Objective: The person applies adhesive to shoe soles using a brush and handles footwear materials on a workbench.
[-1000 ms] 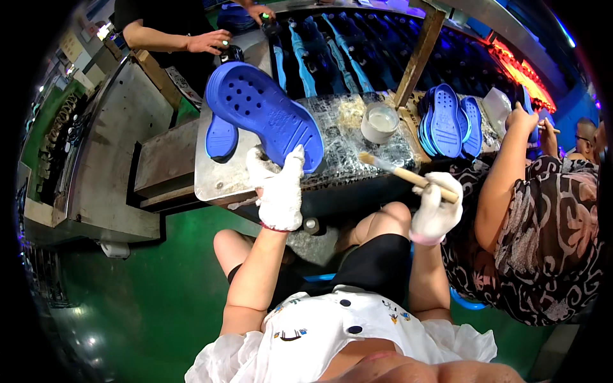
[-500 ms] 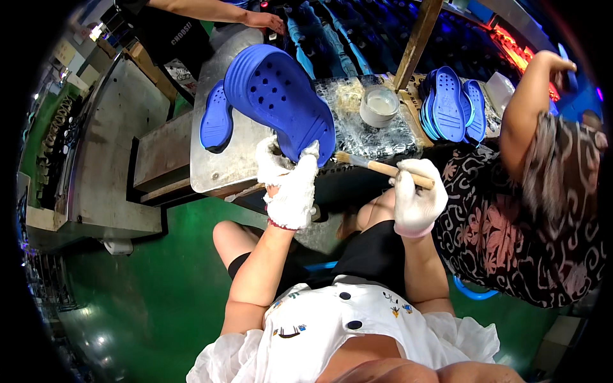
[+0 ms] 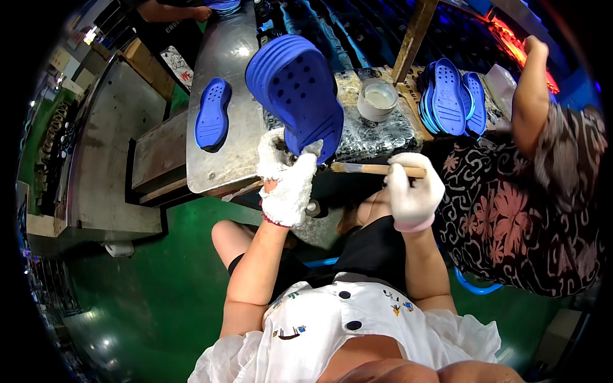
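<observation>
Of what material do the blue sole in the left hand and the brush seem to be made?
Blue sole: probably foam or rubber, matt, judging by its moulded ridges. Brush handle: likely smooth wood, from its pale tan colour. Brush tip: looks like bristles, natural or synthetic unclear.

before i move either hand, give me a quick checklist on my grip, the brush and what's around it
1. Left hand gripping the held sole by its near end: ok.
2. Right hand holding the brush by its wooden handle: ok.
3. Bristles pointing toward the held sole: ok; whether they touch it, cannot tell.
4. Bristles loaded: cannot tell, too small to see.
5. White cup upright and open on top: ok.
6. Second blue sole lying on the metal table, apart from the held one: ok.
</observation>
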Demonstrator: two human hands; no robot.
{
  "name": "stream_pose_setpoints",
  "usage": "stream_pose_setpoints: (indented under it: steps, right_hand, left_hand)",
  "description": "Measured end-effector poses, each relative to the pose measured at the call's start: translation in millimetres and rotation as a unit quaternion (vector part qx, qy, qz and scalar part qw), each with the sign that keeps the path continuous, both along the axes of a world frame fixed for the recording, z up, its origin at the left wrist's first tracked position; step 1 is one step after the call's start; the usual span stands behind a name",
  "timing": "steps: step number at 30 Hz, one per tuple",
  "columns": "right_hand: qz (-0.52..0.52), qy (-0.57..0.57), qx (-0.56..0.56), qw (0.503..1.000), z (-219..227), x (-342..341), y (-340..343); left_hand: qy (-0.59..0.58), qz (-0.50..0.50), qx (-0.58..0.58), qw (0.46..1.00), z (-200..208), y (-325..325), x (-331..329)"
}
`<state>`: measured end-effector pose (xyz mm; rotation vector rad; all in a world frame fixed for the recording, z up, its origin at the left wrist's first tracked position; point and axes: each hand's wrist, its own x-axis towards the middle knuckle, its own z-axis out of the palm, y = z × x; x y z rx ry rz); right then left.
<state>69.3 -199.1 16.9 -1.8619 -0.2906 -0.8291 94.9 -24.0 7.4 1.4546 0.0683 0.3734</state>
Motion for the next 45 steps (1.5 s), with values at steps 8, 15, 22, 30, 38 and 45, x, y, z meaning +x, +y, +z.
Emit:
stream_pose_setpoints:
  steps: [8, 15, 22, 30, 38, 45]
  right_hand:
    - [-0.020, -0.007, -0.016, 1.000, -3, -1, -8]
    - [0.047, 0.049, 0.054, 0.996, 4, -1, 3]
    - [-0.013, 0.077, 0.254, 0.964, -49, -15, -10]
    - [0.050, 0.234, 0.115, 0.964, -177, -44, 5]
    - [0.064, 0.293, 0.040, 0.953, -188, -34, 2]
    - [0.013, 0.377, -0.010, 0.926, -174, -33, -10]
  left_hand:
    - [-0.001, 0.010, -0.021, 1.000, -1, 2, 3]
    - [0.026, -0.007, -0.008, 1.000, 5, 1, 3]
    - [0.065, -0.021, -0.149, 0.987, 26, 49, 13]
    - [0.128, -0.080, -0.302, 0.941, 59, 65, -1]
    - [0.166, -0.138, -0.175, 0.960, 64, 36, -3]
    - [0.178, -0.294, -0.009, 0.939, 58, -43, 3]
